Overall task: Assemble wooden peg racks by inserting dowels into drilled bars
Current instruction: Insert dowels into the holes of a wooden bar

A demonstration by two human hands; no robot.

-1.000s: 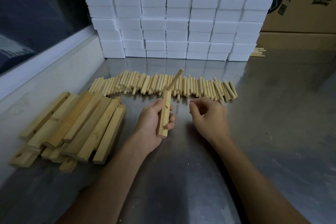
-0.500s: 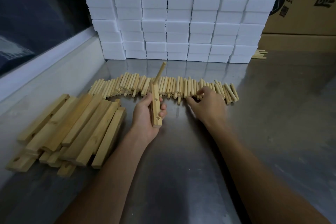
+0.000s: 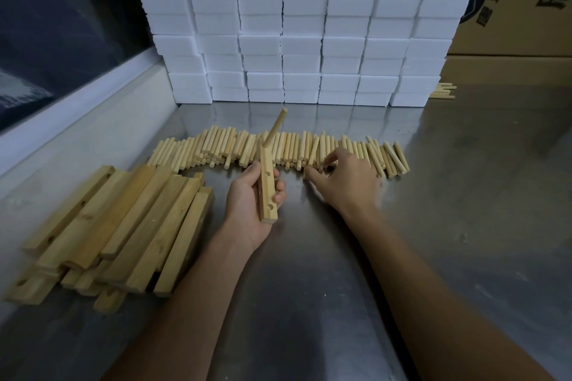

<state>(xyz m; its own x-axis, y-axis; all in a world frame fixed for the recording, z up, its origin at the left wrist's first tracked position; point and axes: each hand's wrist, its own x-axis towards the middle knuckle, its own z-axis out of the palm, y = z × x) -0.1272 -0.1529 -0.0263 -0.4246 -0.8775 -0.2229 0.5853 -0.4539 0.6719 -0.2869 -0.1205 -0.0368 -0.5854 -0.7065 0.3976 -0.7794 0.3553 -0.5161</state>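
My left hand (image 3: 247, 201) grips a drilled bar (image 3: 266, 189) upright over the steel table (image 3: 464, 195), one dowel (image 3: 276, 126) already seated in its far hole, two holes nearer me showing empty. My right hand (image 3: 343, 179) rests on the row of loose dowels (image 3: 223, 145), fingers curled onto them; whether one is pinched yet, I cannot tell. I judge this the picking step: next, lift a single dowel, line it up with an open hole, press it in.
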